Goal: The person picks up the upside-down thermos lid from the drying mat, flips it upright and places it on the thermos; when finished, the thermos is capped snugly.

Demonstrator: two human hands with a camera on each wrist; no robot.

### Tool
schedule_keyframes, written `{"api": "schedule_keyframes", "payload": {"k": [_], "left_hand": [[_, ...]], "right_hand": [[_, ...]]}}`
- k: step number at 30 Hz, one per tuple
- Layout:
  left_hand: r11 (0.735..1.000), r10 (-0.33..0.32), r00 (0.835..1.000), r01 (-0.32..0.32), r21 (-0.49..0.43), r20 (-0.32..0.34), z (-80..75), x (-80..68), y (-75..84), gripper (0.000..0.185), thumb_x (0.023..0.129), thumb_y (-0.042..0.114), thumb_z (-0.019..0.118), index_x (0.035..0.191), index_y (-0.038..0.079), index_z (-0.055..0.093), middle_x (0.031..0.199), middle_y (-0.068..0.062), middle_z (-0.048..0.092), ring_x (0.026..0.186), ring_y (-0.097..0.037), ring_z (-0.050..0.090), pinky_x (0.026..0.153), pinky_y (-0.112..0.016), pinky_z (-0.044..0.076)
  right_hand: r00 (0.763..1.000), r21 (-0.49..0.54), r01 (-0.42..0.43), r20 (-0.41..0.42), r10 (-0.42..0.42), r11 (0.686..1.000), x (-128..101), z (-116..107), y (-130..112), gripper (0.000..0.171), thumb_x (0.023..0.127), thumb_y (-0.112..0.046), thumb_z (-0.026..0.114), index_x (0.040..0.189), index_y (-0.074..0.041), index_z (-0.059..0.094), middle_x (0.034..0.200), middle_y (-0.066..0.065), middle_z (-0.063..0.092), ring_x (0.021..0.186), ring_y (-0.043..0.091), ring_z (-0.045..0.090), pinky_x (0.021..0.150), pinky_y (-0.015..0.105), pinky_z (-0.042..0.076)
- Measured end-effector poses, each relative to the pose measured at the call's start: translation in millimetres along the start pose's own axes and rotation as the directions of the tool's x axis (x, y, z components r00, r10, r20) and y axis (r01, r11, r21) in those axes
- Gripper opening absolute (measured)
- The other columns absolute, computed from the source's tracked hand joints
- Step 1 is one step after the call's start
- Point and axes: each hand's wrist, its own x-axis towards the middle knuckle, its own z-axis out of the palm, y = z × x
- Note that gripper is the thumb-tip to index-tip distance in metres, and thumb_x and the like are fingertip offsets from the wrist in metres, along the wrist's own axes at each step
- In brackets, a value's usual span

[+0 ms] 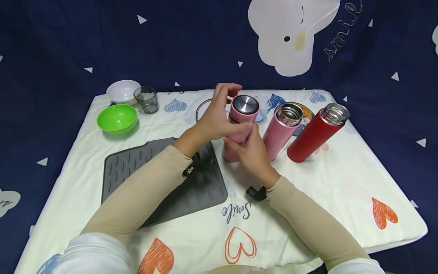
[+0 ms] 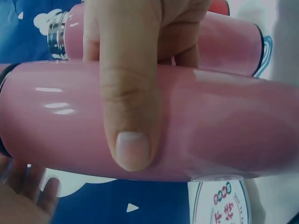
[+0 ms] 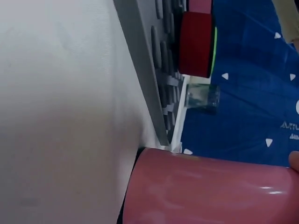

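Dark blue cloth with white triangles and a cartoon cloud hangs behind a table [image 1: 342, 179] covered in a cream sheet printed with hearts. At the centre of the head view stands the pink flask [image 1: 239, 125], its base on the sheet just right of the grey ribbed mat [image 1: 161, 179]. The left hand [image 1: 217, 118] wraps its upper part, thumb laid across the glossy wall in the left wrist view, fingers curled over near the steel-topped lid [image 1: 245, 104]. The right hand [image 1: 251, 152] clasps the lower body from the front.

Judging by the shine, the flask is a stiff, smooth metal bottle, likely slippery under dry fingers and moderately weighty; it won't give under a squeeze. A firm hold belongs around the mid-body, as the right hand has it, with the other hand at the cap.

Its long axis runs nearly upright, leaning slightly, lid pointing up and toward the top of the frame.

Just to its right stand a second pink flask [image 1: 282, 129] and a red flask [image 1: 316, 131], both uncapped and tilted in the picture toward the upper right
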Motion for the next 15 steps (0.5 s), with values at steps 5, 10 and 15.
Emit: {"api": "schedule_keyframes", "payload": {"k": [5,10,15], "left_hand": [[0.999,-0.036,0.999,0.036,-0.005,0.011,-2.0,-2.0,2.3,0.072,0.073,0.018,0.078,0.132,-0.002,0.041,0.129,-0.013,0.049,0.118,-0.019,0.048,0.100,-0.027,0.039],[0.990,-0.129,0.991,0.131,-0.050,0.041,-2.1,-1.4,5.1,0.069,0.074,0.016,0.078,0.132,0.000,0.045,0.127,-0.009,0.051,0.112,-0.020,0.051,0.095,-0.031,0.043],[0.975,-0.201,0.976,0.207,-0.079,0.083,-5.7,2.2,7.0,0.071,0.074,0.016,0.078,0.134,0.000,0.043,0.130,-0.010,0.048,0.115,-0.024,0.049,0.094,-0.034,0.042]], "right_hand": [[1.000,0.018,0.014,0.009,-0.014,1.000,0.0,1.2,0.5,0.073,0.084,-0.039,0.078,0.134,-0.010,0.035,0.126,0.007,0.056,0.112,0.018,0.055,0.096,0.038,0.045],[1.000,0.018,0.011,0.019,-0.011,1.000,-0.3,1.3,1.2,0.073,0.084,-0.039,0.078,0.135,-0.010,0.034,0.126,0.007,0.055,0.112,0.018,0.056,0.096,0.039,0.045],[0.999,0.036,-0.004,0.036,0.002,0.999,0.9,-2.2,-2.3,0.076,0.083,-0.035,0.079,0.137,-0.009,0.033,0.127,0.008,0.055,0.113,0.019,0.055,0.096,0.039,0.045]]}}
